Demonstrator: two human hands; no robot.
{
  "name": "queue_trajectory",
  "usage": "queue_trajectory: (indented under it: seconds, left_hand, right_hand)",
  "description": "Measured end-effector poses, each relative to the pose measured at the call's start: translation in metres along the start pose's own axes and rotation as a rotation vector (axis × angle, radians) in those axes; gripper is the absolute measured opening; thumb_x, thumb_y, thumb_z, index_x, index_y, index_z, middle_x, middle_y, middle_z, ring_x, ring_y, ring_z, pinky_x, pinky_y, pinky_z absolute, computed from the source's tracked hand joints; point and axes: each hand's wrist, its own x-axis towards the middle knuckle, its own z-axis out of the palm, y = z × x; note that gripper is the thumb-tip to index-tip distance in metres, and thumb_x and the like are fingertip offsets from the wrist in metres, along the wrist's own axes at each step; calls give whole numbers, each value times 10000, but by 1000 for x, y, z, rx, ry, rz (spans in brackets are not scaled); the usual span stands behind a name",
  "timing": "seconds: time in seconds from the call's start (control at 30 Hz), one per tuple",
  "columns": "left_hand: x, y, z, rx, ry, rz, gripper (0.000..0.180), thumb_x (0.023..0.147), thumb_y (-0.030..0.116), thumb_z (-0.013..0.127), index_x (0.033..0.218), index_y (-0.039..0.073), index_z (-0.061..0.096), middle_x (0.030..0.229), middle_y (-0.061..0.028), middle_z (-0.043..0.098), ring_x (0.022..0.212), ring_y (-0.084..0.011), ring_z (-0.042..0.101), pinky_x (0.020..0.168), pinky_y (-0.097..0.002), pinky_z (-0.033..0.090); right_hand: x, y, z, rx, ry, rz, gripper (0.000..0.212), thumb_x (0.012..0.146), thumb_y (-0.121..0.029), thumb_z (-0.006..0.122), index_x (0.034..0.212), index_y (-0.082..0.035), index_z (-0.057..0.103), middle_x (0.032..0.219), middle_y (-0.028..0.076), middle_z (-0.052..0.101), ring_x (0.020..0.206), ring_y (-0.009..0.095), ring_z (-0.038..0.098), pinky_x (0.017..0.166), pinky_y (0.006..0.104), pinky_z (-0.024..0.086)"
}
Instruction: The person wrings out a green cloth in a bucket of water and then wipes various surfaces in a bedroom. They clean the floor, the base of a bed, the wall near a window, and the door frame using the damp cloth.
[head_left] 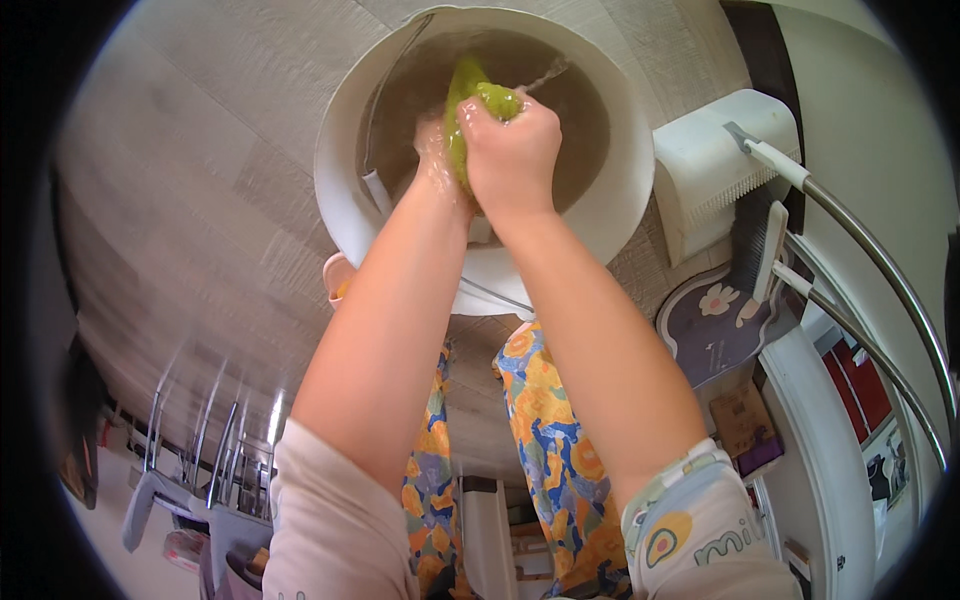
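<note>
A wet yellow-green cloth [467,85] is bunched up over the murky water of a white bucket [632,150]. My right hand [515,150] is closed around the cloth, its thumb on top and part of the cloth bulging above the fist. Against the other side of the cloth, low in the bucket, is my left hand [432,150], wet and slightly blurred. It grips the cloth's lower part, though its fingers are mostly hidden by the cloth and the water. A thin stream of water shows just beyond my right fist.
The bucket's wire handle [497,297] hangs on its near side. Right of it stand a white dustpan [715,150] and a broom [765,250], both long-handled, near a grey mat [705,335]. A pink slipper [338,275] shows beside the bucket. A grey rack with metal rods [215,490] is at lower left.
</note>
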Motion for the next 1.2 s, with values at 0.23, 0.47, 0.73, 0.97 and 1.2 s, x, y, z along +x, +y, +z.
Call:
queue_trajectory:
  seconds: [0.23,0.47,0.73,0.97,1.2]
  left_hand:
    - [-53,13,18,409,214,263,443,824,208,484,1168,-48,370,1067,-153,485,977,-225,455,845,-316,348]
    - [-40,-13,21,386,155,292,848,731,349,552,1364,155,22,1421,-90,-2,1297,-242,-51,1009,-443,-14]
    - [-15,14,16,-127,117,-31,368,833,345,449,1003,23,506,919,-123,559,794,-238,559,685,-349,465]
    - [-61,9,46,199,204,26,289,839,260,472,976,10,519,932,-101,557,817,-208,537,723,-328,436]
    - [-33,14,5,1065,259,712,556,762,217,534,1210,-32,317,1253,-249,292,1151,-357,314,940,-371,287]
  right_hand:
    - [41,53,-24,-722,79,4,425,744,-317,567,1092,-85,491,1201,192,416,967,351,494,778,394,432]
    - [44,64,-13,-1059,-46,-62,415,785,-230,519,1158,-72,432,1285,215,292,1095,367,412,775,422,445]
    - [-3,-10,-10,599,-102,389,218,729,-137,614,848,38,566,763,106,575,664,170,534,582,324,439]
    - [33,38,-18,-273,118,-116,287,700,-293,583,812,-29,603,716,173,599,698,361,570,651,395,462]
    - [41,82,-12,-1266,113,-221,386,822,-335,446,1098,-69,493,1292,171,285,1166,311,325,793,456,399]
